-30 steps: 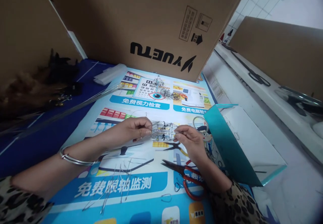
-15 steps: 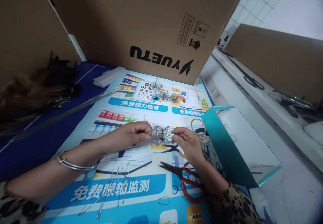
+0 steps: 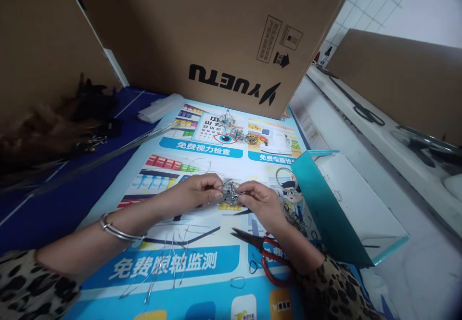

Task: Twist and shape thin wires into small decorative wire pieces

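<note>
A small wire cluster [image 3: 230, 193] with dark beads is squeezed between my two hands above a printed blue poster mat [image 3: 202, 262]. My left hand [image 3: 199, 191] pinches its left end with thumb and fingers; a silver bangle rings that wrist. My right hand [image 3: 260, 202] pinches the right end, fingers closed. The hands sit close together, almost touching. Loose thin wire pieces [image 3: 169, 257] lie on the mat below my left forearm.
Red-handled scissors [image 3: 265, 252] lie under my right wrist. Finished wire pieces [image 3: 234, 130] sit at the mat's far end before a big cardboard box [image 3: 216, 36]. An open teal box [image 3: 339, 204] is at right, dark feathers [image 3: 54, 122] at left.
My hands have come closer together, compressing the wire piece from a wide open cage into a small tight cluster.
</note>
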Tool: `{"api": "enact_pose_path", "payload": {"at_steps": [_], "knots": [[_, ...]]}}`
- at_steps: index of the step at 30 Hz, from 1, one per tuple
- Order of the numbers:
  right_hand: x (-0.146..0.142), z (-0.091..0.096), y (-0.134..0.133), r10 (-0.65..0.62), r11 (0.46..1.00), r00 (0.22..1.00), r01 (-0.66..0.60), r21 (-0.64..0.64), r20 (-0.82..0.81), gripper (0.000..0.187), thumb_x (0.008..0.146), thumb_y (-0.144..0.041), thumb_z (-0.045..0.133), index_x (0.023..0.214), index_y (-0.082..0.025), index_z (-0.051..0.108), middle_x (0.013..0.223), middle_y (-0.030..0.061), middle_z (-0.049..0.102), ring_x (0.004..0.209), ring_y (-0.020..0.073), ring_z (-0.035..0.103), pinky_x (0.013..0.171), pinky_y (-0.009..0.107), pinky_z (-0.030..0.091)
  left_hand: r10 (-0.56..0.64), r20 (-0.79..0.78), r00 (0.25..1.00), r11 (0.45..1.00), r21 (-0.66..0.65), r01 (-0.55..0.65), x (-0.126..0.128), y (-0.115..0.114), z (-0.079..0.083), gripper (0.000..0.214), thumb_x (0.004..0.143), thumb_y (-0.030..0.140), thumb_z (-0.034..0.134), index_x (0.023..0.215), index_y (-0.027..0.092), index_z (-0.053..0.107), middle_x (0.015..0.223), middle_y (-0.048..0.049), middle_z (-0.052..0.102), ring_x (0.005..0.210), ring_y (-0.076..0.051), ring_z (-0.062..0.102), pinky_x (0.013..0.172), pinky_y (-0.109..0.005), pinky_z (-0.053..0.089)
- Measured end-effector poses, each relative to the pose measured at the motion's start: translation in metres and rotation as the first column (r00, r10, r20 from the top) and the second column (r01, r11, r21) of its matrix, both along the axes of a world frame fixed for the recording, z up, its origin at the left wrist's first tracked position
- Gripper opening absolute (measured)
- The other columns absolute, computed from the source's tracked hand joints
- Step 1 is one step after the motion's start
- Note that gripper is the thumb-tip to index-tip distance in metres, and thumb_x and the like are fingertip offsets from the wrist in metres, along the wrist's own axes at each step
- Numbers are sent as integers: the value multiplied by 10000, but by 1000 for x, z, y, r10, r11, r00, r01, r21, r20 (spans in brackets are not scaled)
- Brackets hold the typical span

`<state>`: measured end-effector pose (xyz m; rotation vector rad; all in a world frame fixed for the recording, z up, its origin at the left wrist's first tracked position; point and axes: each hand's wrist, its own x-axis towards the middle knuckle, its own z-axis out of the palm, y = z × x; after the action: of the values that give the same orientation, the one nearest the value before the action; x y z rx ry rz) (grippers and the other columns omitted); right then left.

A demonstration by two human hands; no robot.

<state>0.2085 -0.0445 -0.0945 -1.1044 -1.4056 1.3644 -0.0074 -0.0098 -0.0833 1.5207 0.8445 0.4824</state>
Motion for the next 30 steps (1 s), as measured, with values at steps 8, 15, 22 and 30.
{"api": "enact_pose_path", "payload": {"at_steps": [8,15,22,30], "knots": [[2,6,-1,-11,998,997,6,-59,-80,164,712,-241,670,867,-189,652,694,-7,623,636,123,605,628,259,504,21,24,999,998,-57,-20,-4,0,3,175,815,353,524,781,182,506,575,49,426,489,-75,356,467,-203,276],[19,6,4,-76,997,988,78,3,-135,149,723,-262,671,855,-201,641,679,-17,613,573,116,599,594,277,510,18,52,999,1000,11,-19,-15,11,2,164,816,324,535,780,165,520,627,28,448,513,-74,364,479,-209,288],[20,10,1,-76,996,991,81,46,-107,143,725,-255,668,855,-201,645,692,-10,610,585,118,595,591,270,506,-86,-45,995,981,171,93,-17,14,7,186,836,348,500,773,175,532,747,2,487,638,-110,431,590,-235,349],[20,11,3,-90,994,994,93,52,-69,143,710,-266,672,839,-205,656,797,7,630,591,107,582,596,267,507,-124,-84,989,963,230,141,-14,12,11,174,816,341,508,744,186,544,777,-16,521,742,-162,471,696,-282,374]]}}
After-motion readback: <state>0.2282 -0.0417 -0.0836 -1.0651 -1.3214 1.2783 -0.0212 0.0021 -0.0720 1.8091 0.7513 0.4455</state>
